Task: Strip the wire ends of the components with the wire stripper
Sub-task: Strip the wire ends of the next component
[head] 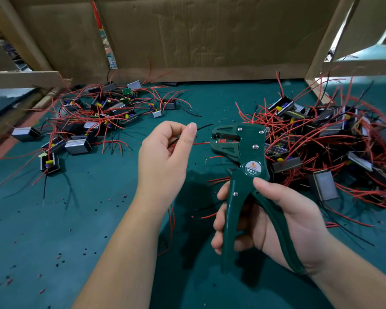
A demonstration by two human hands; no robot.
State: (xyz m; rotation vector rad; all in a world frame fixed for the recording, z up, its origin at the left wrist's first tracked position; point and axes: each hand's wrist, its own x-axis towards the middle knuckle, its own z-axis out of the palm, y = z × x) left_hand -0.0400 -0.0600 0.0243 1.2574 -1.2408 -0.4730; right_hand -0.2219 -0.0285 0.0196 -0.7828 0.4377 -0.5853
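Note:
My right hand [267,221] grips the handles of a dark green wire stripper [239,157], held upright with its jaws pointing left. My left hand [165,159] pinches a red wire [201,143] and a black wire [205,127] between thumb and fingers. The red wire's end reaches the stripper's jaws; the black wire's end sticks out above them. The component these wires belong to is hidden behind my left hand and arm, with red wires [171,221] hanging below.
A pile of small black components with red and black wires [334,139] lies at the right, another spread [94,117] at the back left. Bits of stripped insulation [60,257] dot the green table mat. Cardboard walls [198,36] close off the back and sides.

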